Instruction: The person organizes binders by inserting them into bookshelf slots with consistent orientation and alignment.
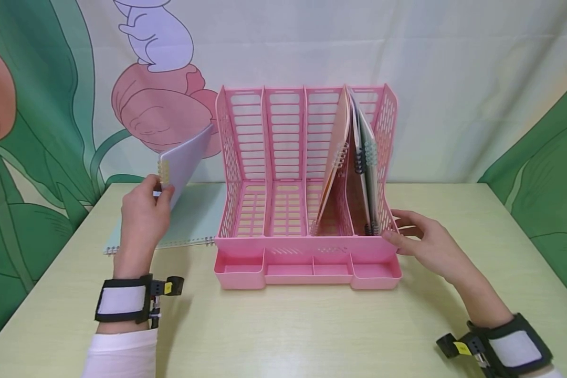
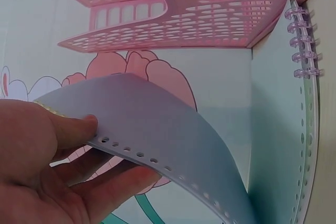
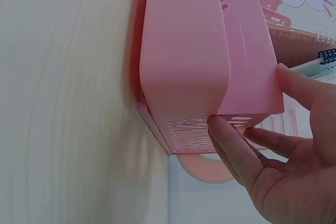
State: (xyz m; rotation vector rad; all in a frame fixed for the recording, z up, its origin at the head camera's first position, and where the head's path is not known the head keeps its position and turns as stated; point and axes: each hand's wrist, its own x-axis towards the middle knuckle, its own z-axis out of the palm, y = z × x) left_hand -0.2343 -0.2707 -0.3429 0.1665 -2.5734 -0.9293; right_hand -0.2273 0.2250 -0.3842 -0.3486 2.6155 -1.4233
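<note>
My left hand (image 1: 145, 218) pinches a lavender spiral notebook (image 1: 189, 157) by its yellow-ringed edge, thumb on one cover and fingers on the other. The notebook is tilted in the air, left of a pink file rack (image 1: 307, 244). In the left wrist view its lavender cover (image 2: 142, 108) bends and shows punched holes along the edge. My right hand (image 1: 427, 244) grips the rack's front right corner, the thumb on the front edge and the fingers along the outer side wall (image 3: 189, 135). Several notebooks (image 1: 333, 157) lean in the rack's right slots.
A mint-green spiral notebook (image 1: 198, 218) lies flat on the table (image 1: 302, 331), left of the rack. Shallow compartments (image 1: 290, 269) run along the rack's front. Behind stands a printed curtain (image 1: 288, 42) with flowers and a rabbit. Both wrists wear camera straps.
</note>
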